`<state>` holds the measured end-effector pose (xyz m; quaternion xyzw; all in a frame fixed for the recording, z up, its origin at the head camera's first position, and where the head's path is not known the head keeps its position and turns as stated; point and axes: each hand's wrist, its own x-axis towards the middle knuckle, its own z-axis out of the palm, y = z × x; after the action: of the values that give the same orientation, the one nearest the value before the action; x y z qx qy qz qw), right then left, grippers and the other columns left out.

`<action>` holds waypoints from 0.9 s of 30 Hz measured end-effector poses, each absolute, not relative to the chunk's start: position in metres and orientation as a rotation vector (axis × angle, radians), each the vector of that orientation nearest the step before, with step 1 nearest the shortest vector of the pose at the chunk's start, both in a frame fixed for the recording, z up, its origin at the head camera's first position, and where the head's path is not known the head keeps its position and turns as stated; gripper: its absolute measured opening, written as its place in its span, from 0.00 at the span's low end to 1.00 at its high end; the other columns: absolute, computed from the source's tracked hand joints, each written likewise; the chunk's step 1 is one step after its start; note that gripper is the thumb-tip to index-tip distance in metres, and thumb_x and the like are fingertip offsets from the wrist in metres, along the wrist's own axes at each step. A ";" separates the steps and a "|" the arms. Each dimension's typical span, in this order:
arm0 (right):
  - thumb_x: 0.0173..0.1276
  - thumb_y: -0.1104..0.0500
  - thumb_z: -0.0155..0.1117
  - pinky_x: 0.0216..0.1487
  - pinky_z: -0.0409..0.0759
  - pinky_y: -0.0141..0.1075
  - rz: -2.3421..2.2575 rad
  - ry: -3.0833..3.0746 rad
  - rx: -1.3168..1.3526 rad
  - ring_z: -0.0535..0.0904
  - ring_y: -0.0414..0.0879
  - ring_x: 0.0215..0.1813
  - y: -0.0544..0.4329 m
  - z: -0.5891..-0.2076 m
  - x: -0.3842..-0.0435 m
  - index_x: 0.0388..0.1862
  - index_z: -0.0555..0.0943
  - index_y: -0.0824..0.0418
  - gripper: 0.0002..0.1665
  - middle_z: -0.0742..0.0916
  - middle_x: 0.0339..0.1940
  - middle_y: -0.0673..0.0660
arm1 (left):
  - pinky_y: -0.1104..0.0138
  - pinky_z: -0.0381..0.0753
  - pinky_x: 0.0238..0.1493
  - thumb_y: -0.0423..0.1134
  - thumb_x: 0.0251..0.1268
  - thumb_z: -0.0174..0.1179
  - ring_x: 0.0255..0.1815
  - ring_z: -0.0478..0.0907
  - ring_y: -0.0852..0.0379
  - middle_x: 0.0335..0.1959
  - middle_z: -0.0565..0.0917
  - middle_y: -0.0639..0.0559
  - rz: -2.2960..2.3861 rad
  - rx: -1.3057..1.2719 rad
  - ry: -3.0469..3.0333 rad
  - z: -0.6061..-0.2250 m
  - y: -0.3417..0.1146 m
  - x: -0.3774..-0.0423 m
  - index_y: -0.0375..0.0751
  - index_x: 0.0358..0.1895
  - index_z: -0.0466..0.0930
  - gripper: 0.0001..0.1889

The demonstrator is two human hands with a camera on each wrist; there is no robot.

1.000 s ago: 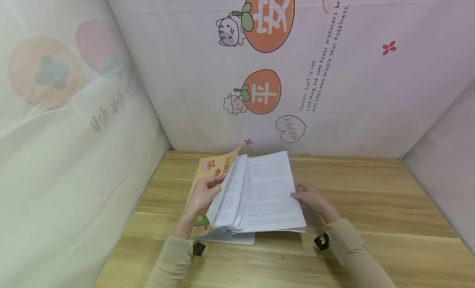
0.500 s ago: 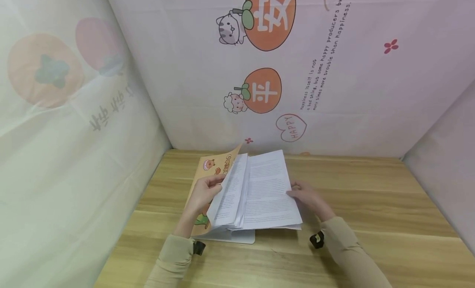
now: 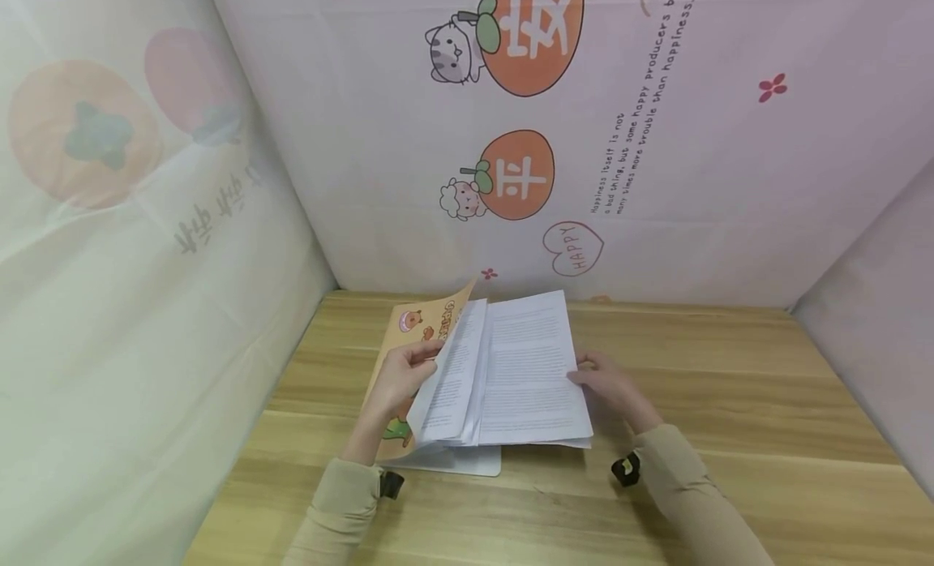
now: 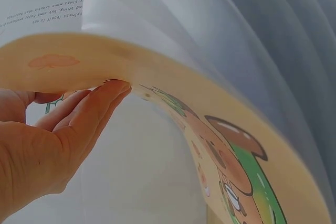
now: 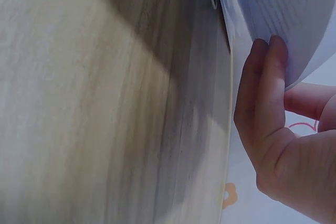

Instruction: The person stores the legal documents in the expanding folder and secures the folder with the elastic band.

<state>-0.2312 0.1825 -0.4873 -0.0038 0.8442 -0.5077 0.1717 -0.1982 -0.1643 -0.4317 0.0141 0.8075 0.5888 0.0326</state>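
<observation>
An orange cartoon folder (image 3: 419, 321) stands partly open on the table, its white back cover (image 3: 477, 464) lying flat. My left hand (image 3: 397, 379) pinches the raised front cover; in the left wrist view the orange cover (image 4: 115, 56) bows over the fingertips. Between the covers are several printed sheets, some leaning left against the front cover. At the right edge of the wide printed sheets (image 3: 533, 371), my right hand (image 3: 609, 388) pinches them between thumb and fingers. The right wrist view shows the paper (image 5: 283, 19) curving up from the fingertips, above the tabletop.
The wooden table (image 3: 730, 404) runs between fabric walls at the left, back and right. The back wall (image 3: 679, 193) rises close behind the folder. Black wrist cameras sit at the left cuff (image 3: 391, 485) and right cuff (image 3: 626, 469).
My right hand has shifted slightly left with the printed sheets over the last second. My left hand keeps its hold on the front cover, almost still.
</observation>
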 end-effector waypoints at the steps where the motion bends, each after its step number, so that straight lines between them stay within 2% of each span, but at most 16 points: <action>1: 0.71 0.59 0.57 0.48 0.76 0.38 -1.436 2.398 -0.024 0.81 0.48 0.44 0.181 -0.487 -0.231 0.61 0.69 0.74 0.26 0.84 0.50 0.69 | 0.71 0.80 0.44 0.28 0.60 0.53 0.51 0.84 0.50 0.57 0.85 0.40 1.812 0.043 2.484 -0.432 -0.164 -0.198 0.36 0.61 0.80 0.24; 5: 0.71 0.60 0.57 0.46 0.79 0.36 -1.479 2.352 -0.042 0.82 0.48 0.45 0.177 -0.488 -0.230 0.60 0.69 0.74 0.25 0.83 0.53 0.70 | 0.71 0.79 0.43 0.28 0.60 0.53 0.51 0.84 0.49 0.57 0.85 0.39 1.806 0.040 2.488 -0.431 -0.164 -0.197 0.35 0.60 0.80 0.23; 12: 0.74 0.63 0.50 0.48 0.82 0.37 -1.595 2.198 -0.118 0.83 0.50 0.49 0.175 -0.490 -0.229 0.64 0.65 0.77 0.25 0.77 0.60 0.77 | 0.73 0.78 0.42 0.28 0.60 0.53 0.52 0.83 0.49 0.56 0.85 0.40 1.820 0.043 2.488 -0.431 -0.163 -0.196 0.35 0.60 0.80 0.23; 21: 0.73 0.64 0.50 0.48 0.85 0.39 -1.588 2.167 -0.111 0.84 0.46 0.46 0.181 -0.495 -0.232 0.68 0.65 0.73 0.26 0.79 0.58 0.74 | 0.69 0.82 0.45 0.28 0.60 0.54 0.53 0.84 0.48 0.57 0.85 0.39 1.836 0.040 2.477 -0.432 -0.162 -0.196 0.35 0.60 0.80 0.22; 27: 0.73 0.65 0.52 0.46 0.86 0.38 -1.623 2.145 -0.085 0.84 0.45 0.43 0.176 -0.489 -0.228 0.69 0.63 0.74 0.28 0.81 0.56 0.76 | 0.69 0.82 0.45 0.28 0.60 0.53 0.53 0.84 0.48 0.57 0.85 0.39 1.832 0.041 2.486 -0.432 -0.163 -0.196 0.35 0.60 0.80 0.23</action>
<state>-0.2284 0.1762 -0.4890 -0.0306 0.7770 -0.5877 0.2235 -0.1961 -0.1628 -0.4322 0.0131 0.8047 0.5930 0.0269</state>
